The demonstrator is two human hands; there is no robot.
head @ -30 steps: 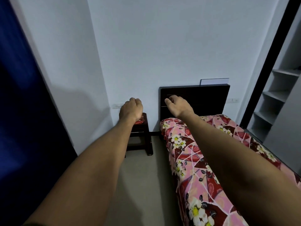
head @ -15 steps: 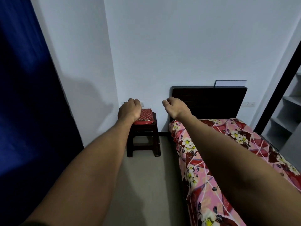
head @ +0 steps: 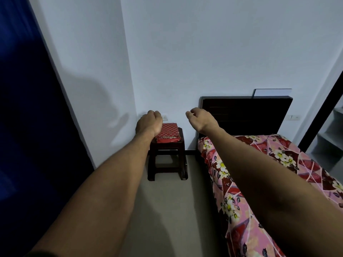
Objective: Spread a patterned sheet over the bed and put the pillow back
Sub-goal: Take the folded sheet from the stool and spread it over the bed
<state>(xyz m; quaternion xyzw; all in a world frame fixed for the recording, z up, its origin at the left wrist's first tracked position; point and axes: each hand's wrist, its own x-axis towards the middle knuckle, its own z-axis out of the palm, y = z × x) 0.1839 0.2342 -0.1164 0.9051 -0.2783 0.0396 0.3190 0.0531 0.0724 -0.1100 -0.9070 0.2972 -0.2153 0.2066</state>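
A pink and dark red floral sheet (head: 289, 162) covers the bed at the right, hanging over its near side. A folded red patterned cloth or pillow (head: 168, 133) lies on a dark stool (head: 167, 158) beside the bed's head. Both my arms reach forward. My left hand (head: 149, 123) hovers in front of the stool with its fingers curled in, holding nothing. My right hand (head: 201, 118) is raised near the left edge of the dark headboard (head: 245, 114), fingers loosely bent and apart, empty.
A blue curtain (head: 27, 108) hangs along the left. White walls meet in a corner behind the stool. Grey shelves (head: 332, 134) stand at the far right. A strip of beige floor (head: 172, 210) runs between the curtain and bed.
The view has swung left, so the bed sits further right and the stool with the red item shows fully. Both hands stay raised, now nearer the stool.
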